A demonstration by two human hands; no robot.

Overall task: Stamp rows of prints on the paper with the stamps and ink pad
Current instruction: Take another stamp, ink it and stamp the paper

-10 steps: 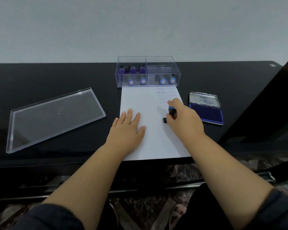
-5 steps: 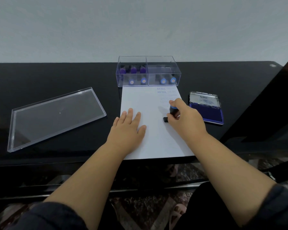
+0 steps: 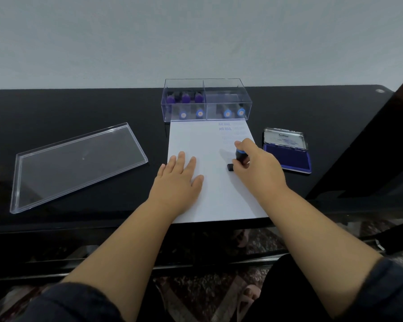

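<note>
A white sheet of paper [image 3: 209, 201] lies on the black table, with blue "AIR MAIL" prints [image 3: 225, 126] near its top right. My right hand [image 3: 258, 169] grips a black stamp with a blue top [image 3: 240, 156], its base down on the paper's right side. My left hand [image 3: 180, 177] rests flat on the paper's left part with fingers spread. The open blue ink pad [image 3: 287, 155] sits just right of the paper. A clear box [image 3: 206, 101] behind the paper holds several more stamps.
The box's clear lid [image 3: 75, 166] lies on the table at the left. The table's front edge [image 3: 79, 228] runs just below the paper's bottom edge. A dark panel [image 3: 382, 135] rises at the right.
My right hand with the stamp has shifted slightly right and toward me on the paper. My left hand has stayed in place.
</note>
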